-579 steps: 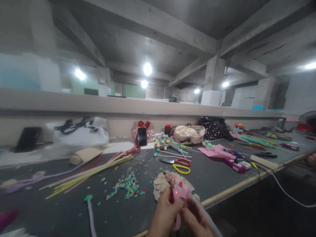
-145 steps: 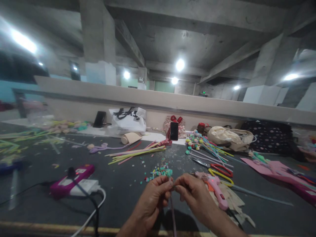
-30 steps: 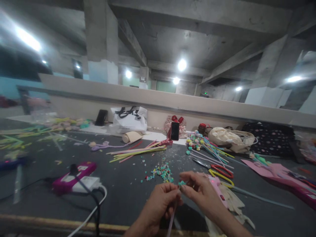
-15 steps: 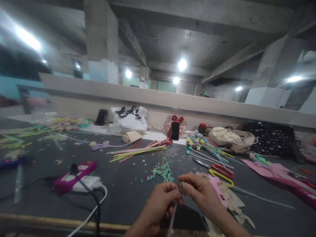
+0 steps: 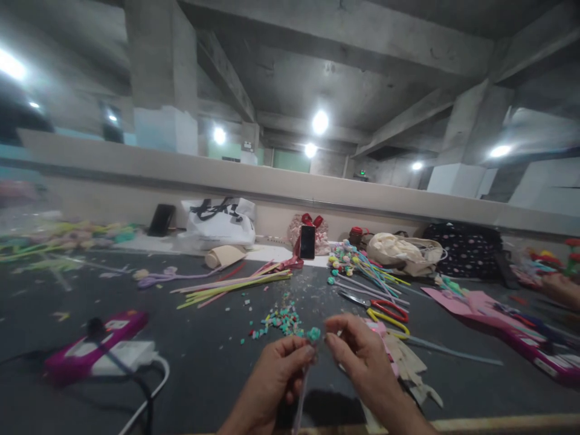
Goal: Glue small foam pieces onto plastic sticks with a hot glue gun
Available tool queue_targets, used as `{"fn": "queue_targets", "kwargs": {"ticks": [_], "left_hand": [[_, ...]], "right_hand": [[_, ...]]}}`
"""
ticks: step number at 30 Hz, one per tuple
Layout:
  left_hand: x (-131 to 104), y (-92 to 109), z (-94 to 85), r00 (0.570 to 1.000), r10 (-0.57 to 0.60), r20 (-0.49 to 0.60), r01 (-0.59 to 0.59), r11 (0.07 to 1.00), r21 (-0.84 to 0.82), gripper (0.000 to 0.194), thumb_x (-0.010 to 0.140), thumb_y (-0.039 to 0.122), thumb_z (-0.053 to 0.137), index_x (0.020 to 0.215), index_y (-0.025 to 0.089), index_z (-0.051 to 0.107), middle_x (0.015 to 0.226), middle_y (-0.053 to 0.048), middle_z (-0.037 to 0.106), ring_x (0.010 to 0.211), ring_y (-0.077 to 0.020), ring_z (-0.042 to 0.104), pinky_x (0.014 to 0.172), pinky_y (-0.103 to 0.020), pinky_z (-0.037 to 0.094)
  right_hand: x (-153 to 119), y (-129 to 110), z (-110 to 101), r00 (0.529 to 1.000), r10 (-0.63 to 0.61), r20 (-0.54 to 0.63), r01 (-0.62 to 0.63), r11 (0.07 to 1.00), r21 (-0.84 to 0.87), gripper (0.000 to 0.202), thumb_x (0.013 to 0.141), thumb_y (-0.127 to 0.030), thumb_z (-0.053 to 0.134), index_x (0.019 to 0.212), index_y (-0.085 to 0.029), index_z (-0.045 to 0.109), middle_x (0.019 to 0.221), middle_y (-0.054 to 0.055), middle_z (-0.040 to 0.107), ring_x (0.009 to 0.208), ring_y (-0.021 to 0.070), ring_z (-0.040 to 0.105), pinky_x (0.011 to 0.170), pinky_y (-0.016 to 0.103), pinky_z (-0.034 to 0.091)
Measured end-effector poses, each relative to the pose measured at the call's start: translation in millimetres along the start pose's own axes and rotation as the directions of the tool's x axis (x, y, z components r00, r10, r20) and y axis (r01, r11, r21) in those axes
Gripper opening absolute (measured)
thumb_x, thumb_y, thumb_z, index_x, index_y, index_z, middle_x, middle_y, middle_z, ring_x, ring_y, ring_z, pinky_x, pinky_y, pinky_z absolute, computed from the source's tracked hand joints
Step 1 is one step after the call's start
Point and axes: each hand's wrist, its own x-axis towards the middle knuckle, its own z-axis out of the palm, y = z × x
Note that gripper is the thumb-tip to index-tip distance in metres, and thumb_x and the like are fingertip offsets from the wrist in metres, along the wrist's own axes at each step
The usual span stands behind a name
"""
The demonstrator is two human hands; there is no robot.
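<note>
My left hand (image 5: 281,368) pinches a thin pale stem (image 5: 301,396) near its top. A small green flower-like head (image 5: 313,333) tips the stem just above the fingertips. Close by on the right, my right hand (image 5: 357,353) is apart from the stem, its thumb and forefinger separated with nothing visible between them. Behind the hands lies a scattered pile of small green, red and yellow pieces (image 5: 283,319). A pink tool (image 5: 379,328) is partly hidden behind my right hand.
Red-and-yellow-handled scissors (image 5: 388,311) and finished-looking flower stems (image 5: 348,258) lie at the right. A phone (image 5: 307,242) stands at the back. At the left is a magenta power strip (image 5: 72,355) with cables. Another person's hand (image 5: 562,289) is at the far right.
My right hand has parted from the stem top, uncovering the green head. The view has turned right, and another person's hand now shows at the far right.
</note>
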Motion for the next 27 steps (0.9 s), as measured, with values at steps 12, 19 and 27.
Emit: {"fn": "queue_targets", "kwargs": {"ticks": [12, 19, 27], "left_hand": [[1.1, -1.2, -2.2, 0.998, 0.052, 0.017, -0.049, 0.989, -0.138, 0.024, 0.058, 0.035, 0.063, 0.06, 0.013, 0.054, 0.05, 0.003, 0.048, 0.044, -0.0068, 0.043, 0.042, -0.019, 0.027], [-5.7, 6.4, -2.7, 0.994, 0.054, 0.097, -0.037, 0.986, -0.165, 0.022, 0.066, 0.034, 0.056, 0.06, 0.012, 0.054, 0.05, 0.004, 0.045, 0.043, -0.0046, 0.038, 0.039, -0.017, 0.023], [-8.2, 5.4, -7.3, 0.996, 0.088, -0.016, -0.087, 0.996, 0.027, 0.023, 0.064, 0.034, 0.055, 0.058, 0.011, 0.056, 0.049, 0.003, 0.046, 0.04, -0.0054, 0.04, 0.037, -0.017, 0.023]], "right_hand": [[-12.0, 3.3, 36.5, 0.935, 0.145, 0.325, -0.287, 0.847, 0.448, 0.024, 0.073, -0.035, 0.051, 0.069, -0.012, 0.058, 0.054, -0.004, 0.047, 0.039, 0.0029, 0.038, 0.035, 0.013, 0.03], [-6.9, -1.9, 36.5, 0.921, 0.232, 0.312, -0.357, 0.823, 0.442, 0.032, 0.068, -0.044, 0.054, 0.06, -0.013, 0.053, 0.048, -0.006, 0.044, 0.034, 0.0025, 0.036, 0.032, 0.013, 0.027], [-9.8, 1.6, 35.4, 0.871, 0.277, 0.406, -0.456, 0.762, 0.46, 0.031, 0.069, -0.043, 0.054, 0.059, -0.013, 0.051, 0.041, -0.007, 0.043, 0.03, 0.0011, 0.034, 0.029, 0.012, 0.02]]}}
